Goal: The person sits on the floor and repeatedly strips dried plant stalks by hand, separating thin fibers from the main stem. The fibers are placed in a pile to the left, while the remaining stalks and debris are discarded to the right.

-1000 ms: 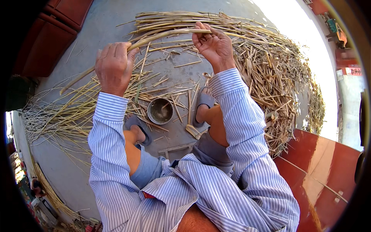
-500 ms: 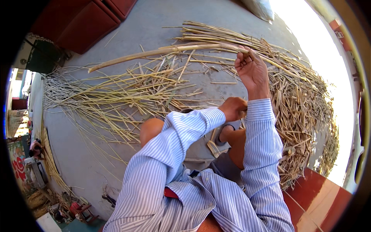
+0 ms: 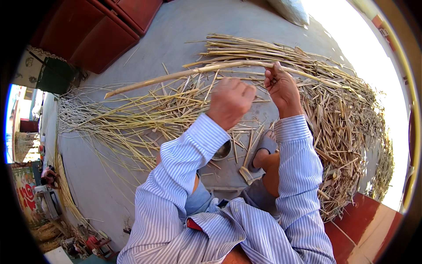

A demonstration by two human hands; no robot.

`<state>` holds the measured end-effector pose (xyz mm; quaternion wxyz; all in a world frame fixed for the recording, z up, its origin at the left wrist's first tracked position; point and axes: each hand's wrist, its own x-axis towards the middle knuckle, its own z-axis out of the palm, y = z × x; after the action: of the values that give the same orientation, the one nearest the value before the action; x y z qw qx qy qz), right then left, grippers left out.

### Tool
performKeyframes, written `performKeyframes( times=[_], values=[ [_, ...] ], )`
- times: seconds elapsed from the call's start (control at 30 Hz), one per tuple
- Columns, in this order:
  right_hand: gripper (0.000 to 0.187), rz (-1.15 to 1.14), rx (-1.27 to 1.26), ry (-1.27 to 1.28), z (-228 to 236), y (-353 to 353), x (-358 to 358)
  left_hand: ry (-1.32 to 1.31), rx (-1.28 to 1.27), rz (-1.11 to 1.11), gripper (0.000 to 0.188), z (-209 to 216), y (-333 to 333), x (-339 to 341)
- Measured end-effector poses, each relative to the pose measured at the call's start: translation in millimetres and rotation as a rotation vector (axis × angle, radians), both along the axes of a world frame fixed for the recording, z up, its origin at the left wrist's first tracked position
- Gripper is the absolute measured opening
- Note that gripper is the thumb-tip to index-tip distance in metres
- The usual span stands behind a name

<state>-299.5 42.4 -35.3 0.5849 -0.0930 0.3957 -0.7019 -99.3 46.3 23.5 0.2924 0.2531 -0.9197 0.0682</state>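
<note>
A long, slightly bent pale dry stalk (image 3: 176,75) stretches sideways in front of me above the floor. My right hand (image 3: 283,90) pinches it between thumb and fingers, right of its middle. Closer to me and further left, my left hand (image 3: 231,102) is raised with its fingers curled closed, a little blurred. Whatever it may hold is hidden. Thin greenish-yellow stems (image 3: 136,105) lie spread on the floor beyond and left of that hand. Behind the held stalk lies a bundle of dry stalks (image 3: 246,45).
A heap of broken dry husks and stalks (image 3: 338,136) covers the floor at the right. A round metal bowl (image 3: 223,151) stands partly hidden by my left sleeve. Dark red furniture (image 3: 96,35) stands at the far left, and a pale sack (image 3: 290,11) at the back.
My left hand has moved up and left, away from my right forearm. My right hand keeps hold of the stalk and has sunk slightly. The bowl has come into sight.
</note>
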Motion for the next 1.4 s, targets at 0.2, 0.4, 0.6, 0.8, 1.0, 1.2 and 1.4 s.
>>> performKeyframes(
  times=[0.2, 0.4, 0.6, 0.8, 1.0, 1.2, 1.4],
  values=[
    [0.029, 0.113, 0.040, 0.174, 14, 5, 25, 0.014, -0.239, 0.168, 0.034, 24, -30, 34],
    [0.029, 0.227, 0.117, 0.276, 6, 12, 59, -0.159, 0.053, 0.129, 0.026, -1, -47, 30],
    [0.031, 0.483, 0.098, 0.438, 3, 13, 42, -0.060, 0.090, 0.067, 0.017, 0, -48, 41],
    [0.027, 0.202, 0.127, 0.088, 7, 13, 33, -0.046, 0.070, 0.130, 0.018, 10, -51, 62],
    [0.020, -0.107, 0.195, -0.025, -22, 3, -16, -0.059, 0.110, 0.155, 0.021, 16, -54, 72],
    [0.018, 0.202, 0.110, -0.076, -13, 11, 63, -0.223, 0.116, 0.089, 0.027, -9, -39, 37],
    [0.020, 0.047, 0.087, -0.115, -13, 13, 26, -0.023, 0.378, 0.151, 0.023, 0, -47, 46]
  ],
)
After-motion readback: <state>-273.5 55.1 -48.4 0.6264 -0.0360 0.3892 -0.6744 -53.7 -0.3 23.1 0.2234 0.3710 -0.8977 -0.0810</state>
